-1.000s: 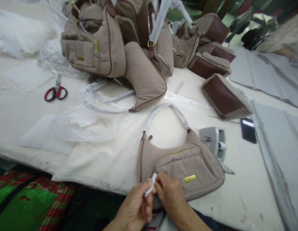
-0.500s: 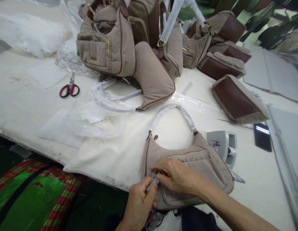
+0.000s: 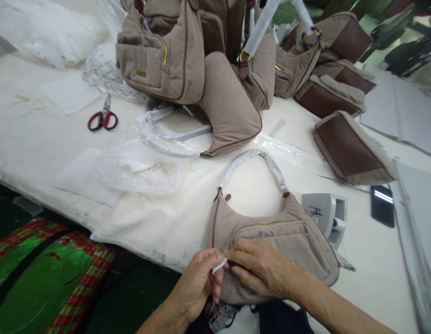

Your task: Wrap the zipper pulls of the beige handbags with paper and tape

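Note:
A beige corduroy shoulder bag (image 3: 271, 246) with a white-wrapped handle lies in front of me, its front pocket facing up. At the bag's lower left, my left hand (image 3: 201, 280) is closed, pinching a small narrow white strip (image 3: 219, 266) between thumb and fingers. My right hand (image 3: 262, 266) rests across the bag's front pocket. Its fingers are bent together, with the tips right beside the strip; what they pinch, if anything, is hidden. A grey-white tag gun-like plastic device (image 3: 323, 215) stands at the bag's right side.
More beige bags (image 3: 163, 60) are heaped at the back, one brown-bottomed bag (image 3: 354, 148) lying apart at right. Scissors (image 3: 103, 119) with red-black handles lie at left near clear plastic wrapping (image 3: 142, 174). A phone (image 3: 382, 205) lies at right. The table edge (image 3: 139, 248) runs along the lower left.
My right fingers have straightened somewhat and lie flatter over the bag. The white strip in my left hand shows more plainly. The whole view has shifted slightly.

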Demonstrator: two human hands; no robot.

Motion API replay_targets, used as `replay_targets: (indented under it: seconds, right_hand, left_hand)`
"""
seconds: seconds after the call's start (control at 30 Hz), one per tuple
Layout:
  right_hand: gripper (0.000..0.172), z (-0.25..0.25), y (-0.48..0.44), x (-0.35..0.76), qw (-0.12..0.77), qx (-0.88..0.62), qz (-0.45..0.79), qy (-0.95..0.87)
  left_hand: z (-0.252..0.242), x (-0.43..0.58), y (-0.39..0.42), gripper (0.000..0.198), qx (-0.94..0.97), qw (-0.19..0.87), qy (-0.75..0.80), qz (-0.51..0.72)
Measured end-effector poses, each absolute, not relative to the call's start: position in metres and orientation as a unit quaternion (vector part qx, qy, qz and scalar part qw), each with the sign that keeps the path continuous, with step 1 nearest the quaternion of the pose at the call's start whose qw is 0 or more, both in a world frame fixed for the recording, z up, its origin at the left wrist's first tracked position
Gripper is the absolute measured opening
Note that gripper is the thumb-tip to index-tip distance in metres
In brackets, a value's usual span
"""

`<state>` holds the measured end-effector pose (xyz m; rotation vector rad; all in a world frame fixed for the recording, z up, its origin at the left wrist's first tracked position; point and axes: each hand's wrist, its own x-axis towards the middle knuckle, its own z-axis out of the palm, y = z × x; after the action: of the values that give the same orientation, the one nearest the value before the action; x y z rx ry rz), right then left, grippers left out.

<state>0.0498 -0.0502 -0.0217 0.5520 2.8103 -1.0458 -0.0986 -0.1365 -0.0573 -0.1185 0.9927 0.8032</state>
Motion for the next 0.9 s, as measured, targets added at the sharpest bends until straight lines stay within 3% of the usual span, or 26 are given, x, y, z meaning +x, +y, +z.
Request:
replay_targets:
  seconds: [0.17, 0.47, 0.7, 0.8, 0.9]
  right_hand:
    - [0.026, -0.039, -0.060, 0.058, -0.029, 0.123, -0.225, 0.966]
    - [0.027, -0.028, -0.089, 0.088, -0.070, 0.165, -0.210, 0.961]
    - [0.028, -0.025, -0.057, 0.113, -0.177, 0.288, -0.193, 0.921]
    - [0.026, -0.031, -0.022, 0.103, -0.132, 0.357, -0.255, 0.889]
    - [0.028, -0.041, 0.017, 0.086, 0.025, 0.393, -0.310, 0.865]
  left_hand:
    - [-0.066, -0.102, -0.140, 0.018, -0.105, 0.831, 0.440, 0.324]
    - [-0.057, -0.105, -0.129, 0.061, 0.000, 0.823, 0.507, 0.256]
    - [-0.056, -0.097, -0.132, 0.040, 0.072, 0.781, 0.544, 0.299]
    - [-0.057, -0.093, -0.134, 0.038, 0.090, 0.755, 0.564, 0.322]
    - [-0.054, -0.095, -0.136, 0.041, 0.068, 0.773, 0.544, 0.319]
